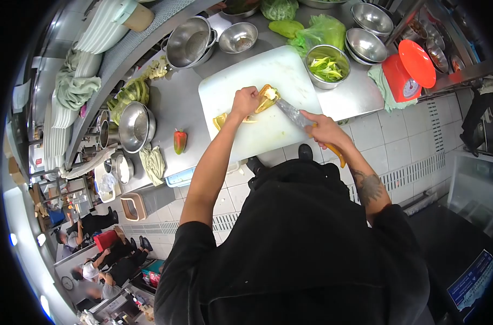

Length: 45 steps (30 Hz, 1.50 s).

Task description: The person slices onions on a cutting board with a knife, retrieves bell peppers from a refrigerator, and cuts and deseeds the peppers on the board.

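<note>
On the white cutting board [281, 67] lies an opened yellow pepper piece [266, 101] with its pale core showing. My left hand [247, 101] is closed at the left edge of that piece, fingers bent around it. My right hand [329, 131] is wrapped round the orange handle of a knife [295, 112], whose wide blade points up and left, its tip at the pepper's core. Another yellow pepper piece [220, 121] rests on the board, partly behind my left wrist.
A red-green pepper [179, 141] lies left of the board. Behind it stand steel bowls [239, 38]; a bowl of cut green leaves [327, 66] is at the right, beside a red scale [401, 78]. Several people [89, 271] are at far lower left.
</note>
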Available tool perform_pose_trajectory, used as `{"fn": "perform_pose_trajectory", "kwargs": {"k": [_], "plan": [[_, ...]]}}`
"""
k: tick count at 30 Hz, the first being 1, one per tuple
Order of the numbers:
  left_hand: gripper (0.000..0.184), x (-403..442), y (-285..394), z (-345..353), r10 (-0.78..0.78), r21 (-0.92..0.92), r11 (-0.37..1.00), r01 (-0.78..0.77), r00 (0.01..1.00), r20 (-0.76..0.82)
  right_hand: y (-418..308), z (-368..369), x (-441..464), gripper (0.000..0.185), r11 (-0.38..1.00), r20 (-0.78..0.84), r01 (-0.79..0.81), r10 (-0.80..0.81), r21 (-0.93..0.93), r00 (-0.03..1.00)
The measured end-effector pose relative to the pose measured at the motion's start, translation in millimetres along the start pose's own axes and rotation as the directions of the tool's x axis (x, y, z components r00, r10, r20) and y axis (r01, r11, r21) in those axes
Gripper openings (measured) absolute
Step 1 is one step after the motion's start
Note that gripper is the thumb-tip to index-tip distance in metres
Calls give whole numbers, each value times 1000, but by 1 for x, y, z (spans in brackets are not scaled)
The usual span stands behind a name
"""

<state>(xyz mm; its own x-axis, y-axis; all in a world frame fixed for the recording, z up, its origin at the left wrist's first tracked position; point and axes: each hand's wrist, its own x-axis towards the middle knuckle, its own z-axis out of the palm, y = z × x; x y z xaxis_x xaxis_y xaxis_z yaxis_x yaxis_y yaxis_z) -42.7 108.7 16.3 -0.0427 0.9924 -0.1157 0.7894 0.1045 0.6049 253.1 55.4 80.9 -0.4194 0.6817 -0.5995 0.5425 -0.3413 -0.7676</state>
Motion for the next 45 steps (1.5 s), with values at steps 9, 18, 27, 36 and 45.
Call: {"fn": "perform_pose_trajectory", "kwargs": {"k": [9,18,27,36,45], "plan": [[13,-13,13,14,-48,-28,999,44,989,-138,2,3,0,63,1000,18,16,-16,-16,1000],[14,-12,10,16,-79,20,996,82,987,-141,8,4,-2,63,1000,110,-25,24,10,994],[32,-13,60,17,136,153,981,-118,985,-110,0,2,-1,64,999,112,-36,39,-27,993],[27,-66,4,-19,-191,-295,954,54,869,-457,5,8,-4,65,998,99,-53,48,43,994],[21,-112,5,-8,-336,-454,860,231,927,-165,2,15,-7,60,998,-48,17,-14,60,999]]}}
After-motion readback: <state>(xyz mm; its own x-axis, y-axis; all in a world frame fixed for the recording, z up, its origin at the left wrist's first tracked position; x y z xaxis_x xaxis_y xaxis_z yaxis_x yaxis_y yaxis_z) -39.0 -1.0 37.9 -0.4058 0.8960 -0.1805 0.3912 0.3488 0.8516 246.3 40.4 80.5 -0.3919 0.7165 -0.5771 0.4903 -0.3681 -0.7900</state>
